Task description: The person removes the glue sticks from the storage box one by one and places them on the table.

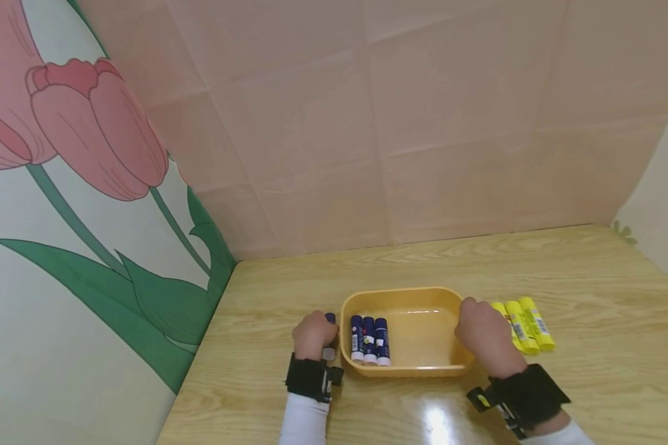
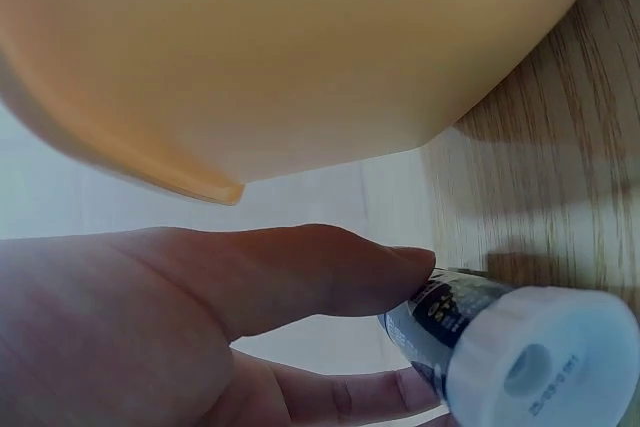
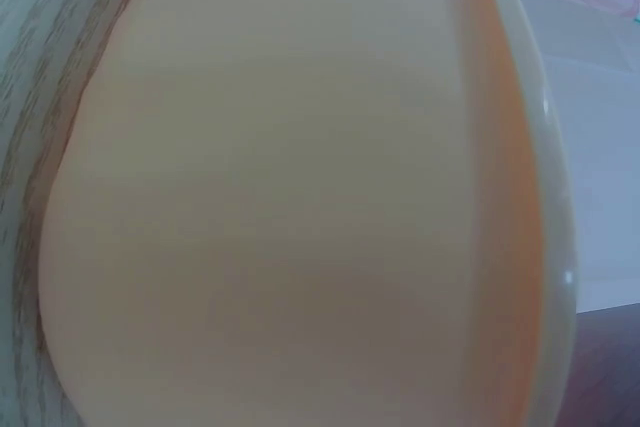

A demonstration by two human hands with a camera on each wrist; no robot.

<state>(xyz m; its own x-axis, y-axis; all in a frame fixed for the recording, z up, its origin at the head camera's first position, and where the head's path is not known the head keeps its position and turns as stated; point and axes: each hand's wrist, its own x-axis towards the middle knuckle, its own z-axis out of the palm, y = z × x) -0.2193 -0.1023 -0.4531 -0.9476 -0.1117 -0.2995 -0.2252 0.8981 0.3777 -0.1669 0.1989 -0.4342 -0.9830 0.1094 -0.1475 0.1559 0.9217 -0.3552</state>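
A yellow-orange plastic basket stands on the table, with three dark blue glue sticks with white ends lying side by side at its left end. Just outside its left wall, my left hand pinches another dark blue glue stick between thumb and fingers, its white end toward the left wrist camera. My right hand grips the basket's right rim, its fingertips hidden. The basket's outer wall fills most of the right wrist view.
Several yellow glue sticks lie side by side to the right of the basket, partly behind my right hand. The wooden table meets a paper-covered wall at the back. A tulip-painted wall stands on the left.
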